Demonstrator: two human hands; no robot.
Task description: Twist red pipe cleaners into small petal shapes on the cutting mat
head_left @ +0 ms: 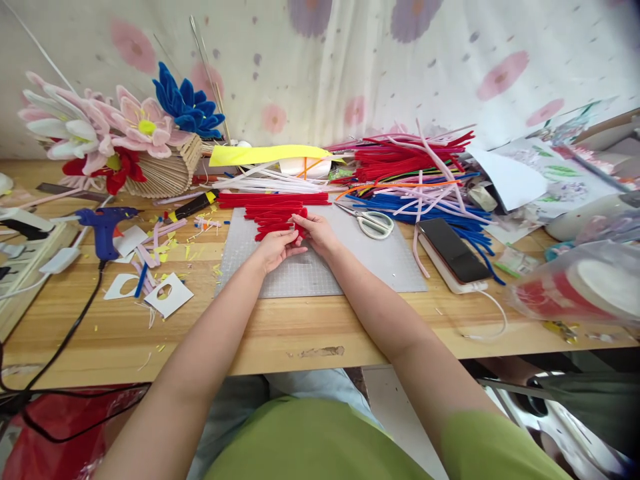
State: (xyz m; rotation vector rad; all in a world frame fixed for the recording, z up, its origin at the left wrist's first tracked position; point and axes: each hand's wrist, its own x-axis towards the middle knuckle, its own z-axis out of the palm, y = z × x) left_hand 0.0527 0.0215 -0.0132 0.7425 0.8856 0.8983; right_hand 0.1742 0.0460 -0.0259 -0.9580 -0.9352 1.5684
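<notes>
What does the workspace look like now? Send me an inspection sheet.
Surface: pale wooden table, front edge scuffed; grey gridded cutting mat on it.
Job's things: red fuzzy stems partly on the mat; metal scissors with pale handles at its right.
Clutter: pastel and yellow scraps, cut white cards, blue plastic glue gun at left; black phone at right.
Hands: left hand and right hand together at the red stems; exact grip unclear.
Cables: black cable from the glue gun; white cable near the front edge.
Surroundings: flower-patterned curtain behind.
</notes>
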